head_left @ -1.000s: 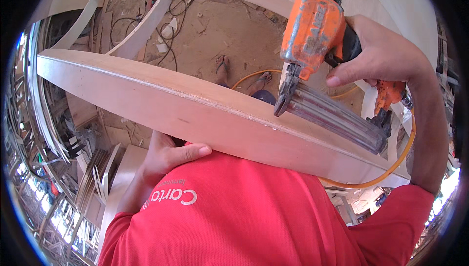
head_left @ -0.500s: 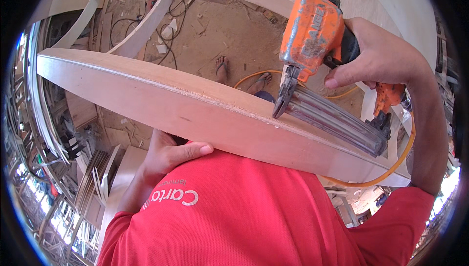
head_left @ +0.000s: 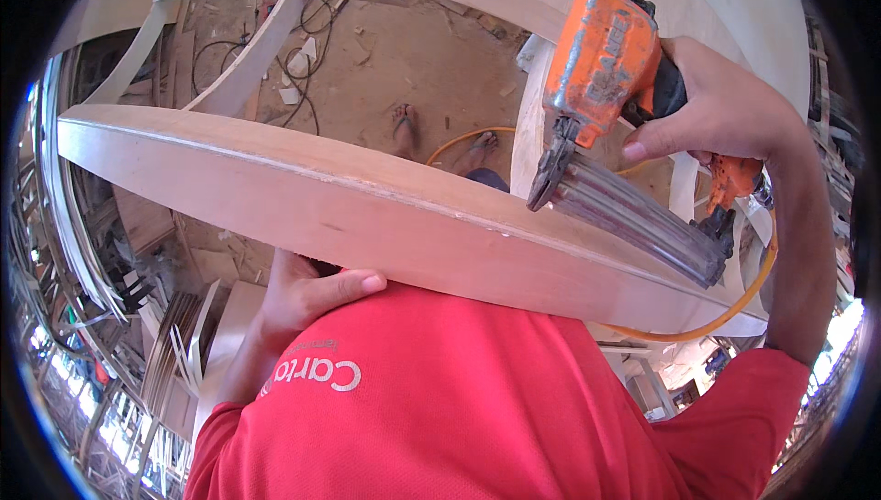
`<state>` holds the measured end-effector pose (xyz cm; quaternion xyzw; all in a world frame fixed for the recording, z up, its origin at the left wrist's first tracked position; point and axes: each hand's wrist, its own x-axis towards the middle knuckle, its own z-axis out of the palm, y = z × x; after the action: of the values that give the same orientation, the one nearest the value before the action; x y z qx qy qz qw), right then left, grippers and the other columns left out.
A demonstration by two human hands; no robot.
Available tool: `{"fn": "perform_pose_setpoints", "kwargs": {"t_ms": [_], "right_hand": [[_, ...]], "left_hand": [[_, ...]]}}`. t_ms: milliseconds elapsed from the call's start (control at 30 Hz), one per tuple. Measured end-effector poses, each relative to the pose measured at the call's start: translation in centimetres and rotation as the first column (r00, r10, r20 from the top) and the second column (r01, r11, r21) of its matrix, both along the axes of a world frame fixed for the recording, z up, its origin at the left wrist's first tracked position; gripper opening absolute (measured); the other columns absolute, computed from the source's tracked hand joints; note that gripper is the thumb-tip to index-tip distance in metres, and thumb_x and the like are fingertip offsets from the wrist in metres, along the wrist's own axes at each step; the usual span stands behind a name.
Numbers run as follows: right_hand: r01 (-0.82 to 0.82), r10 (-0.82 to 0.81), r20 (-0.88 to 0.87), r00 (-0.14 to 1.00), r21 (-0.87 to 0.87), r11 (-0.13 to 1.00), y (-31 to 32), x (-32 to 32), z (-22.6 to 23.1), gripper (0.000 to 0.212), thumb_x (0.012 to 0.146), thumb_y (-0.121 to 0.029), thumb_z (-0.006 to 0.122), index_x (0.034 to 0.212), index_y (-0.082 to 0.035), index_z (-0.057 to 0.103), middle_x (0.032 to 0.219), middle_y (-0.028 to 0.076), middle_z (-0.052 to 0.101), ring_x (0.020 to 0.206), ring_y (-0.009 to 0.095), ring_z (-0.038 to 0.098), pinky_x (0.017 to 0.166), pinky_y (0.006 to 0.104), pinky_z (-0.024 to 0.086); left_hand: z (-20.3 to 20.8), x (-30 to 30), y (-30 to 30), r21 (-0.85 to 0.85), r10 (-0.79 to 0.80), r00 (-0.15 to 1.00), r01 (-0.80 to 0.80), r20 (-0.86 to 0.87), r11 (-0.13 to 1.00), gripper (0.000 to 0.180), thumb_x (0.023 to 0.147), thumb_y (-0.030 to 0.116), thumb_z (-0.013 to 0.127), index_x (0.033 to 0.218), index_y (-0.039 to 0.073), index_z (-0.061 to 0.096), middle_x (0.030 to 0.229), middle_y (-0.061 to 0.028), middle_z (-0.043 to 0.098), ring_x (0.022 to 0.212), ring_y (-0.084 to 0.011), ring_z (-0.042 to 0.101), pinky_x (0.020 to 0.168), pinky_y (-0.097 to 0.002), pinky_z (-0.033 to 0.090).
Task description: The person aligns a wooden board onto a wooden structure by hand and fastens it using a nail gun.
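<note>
A long curved wooden piece [head_left: 303,211], tapering toward both ends and faced with pale plywood, lies across in front of my red shirt. My left hand [head_left: 317,300] grips its lower edge, with the thumb along the near side and the other fingers hidden beneath. In my right hand [head_left: 725,101] is a worn orange nail gun [head_left: 601,64], held by its black grip. The gun's dark nose points down at the piece's upper edge, right of its middle; whether it touches cannot be told. Its long metal magazine [head_left: 642,216] slants over the piece's right part.
An orange air hose [head_left: 757,289] loops from the gun below the piece's right end. Curved frame ribs [head_left: 252,55] and a broad plywood sheet [head_left: 725,14] lie beyond. Cables [head_left: 312,69] and scraps litter the dirt floor. Stacked thin boards [head_left: 170,353] stand at lower left.
The nail gun has shifted a little right and slightly up along the piece's upper edge. My left hand keeps its grip. The whole view has moved slightly.
</note>
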<state>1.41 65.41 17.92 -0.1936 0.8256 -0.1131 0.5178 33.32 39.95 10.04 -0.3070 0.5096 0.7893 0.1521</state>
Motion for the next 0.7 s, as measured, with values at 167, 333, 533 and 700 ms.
{"fn": "perform_pose_setpoints", "kwargs": {"t_ms": [167,333,533,700], "right_hand": [[0.006,-0.007,-0.026,1.000,-0.060,0.998,1.3,0.3,-0.6,0.059,0.069,-0.030,0.091,0.116,-0.002,0.067,0.076,0.001,0.061,0.051,0.011,0.054,0.047,0.0281,0.044],[-0.012,0.012,-0.006,1.000,-0.053,0.999,1.6,0.3,0.0,0.058,0.070,-0.029,0.090,0.116,-0.002,0.067,0.075,0.001,0.061,0.054,0.011,0.056,0.048,0.0279,0.046],[0.044,-0.047,0.015,0.999,0.127,0.991,-0.2,0.4,0.6,0.077,0.063,-0.024,0.095,0.126,0.006,0.062,0.093,0.009,0.069,0.069,0.016,0.066,0.062,0.0290,0.055],[0.021,-0.019,-0.019,1.000,0.116,0.993,-0.5,0.8,0.9,0.065,0.065,-0.025,0.091,0.118,0.003,0.065,0.078,0.004,0.064,0.056,0.013,0.060,0.050,0.0286,0.049]], "left_hand": [[-0.1,0.3,0.1,0.007,-0.001,1.000,0.001,0.002,1.000,0.065,0.080,0.001,0.087,0.139,-0.001,0.058,0.129,-0.0123,0.069,0.121,-0.0219,0.064,0.109,-0.0382,0.046],[-0.1,-0.3,0.2,0.021,-0.003,1.000,0.004,-0.016,1.000,0.064,0.081,0.000,0.086,0.139,-0.001,0.059,0.129,-0.0120,0.069,0.122,-0.0220,0.064,0.109,-0.0384,0.046],[-0.2,-0.1,-0.1,0.015,0.017,1.000,-0.017,-0.025,1.000,0.064,0.081,-0.001,0.086,0.139,-0.002,0.058,0.130,-0.0122,0.068,0.123,-0.0222,0.064,0.109,-0.0383,0.046],[0.5,-0.1,-0.6,0.042,-0.006,1.000,0.007,-0.030,0.999,0.068,0.080,0.000,0.087,0.141,-0.002,0.057,0.132,-0.0110,0.068,0.123,-0.0208,0.064,0.109,-0.0380,0.046]]}}
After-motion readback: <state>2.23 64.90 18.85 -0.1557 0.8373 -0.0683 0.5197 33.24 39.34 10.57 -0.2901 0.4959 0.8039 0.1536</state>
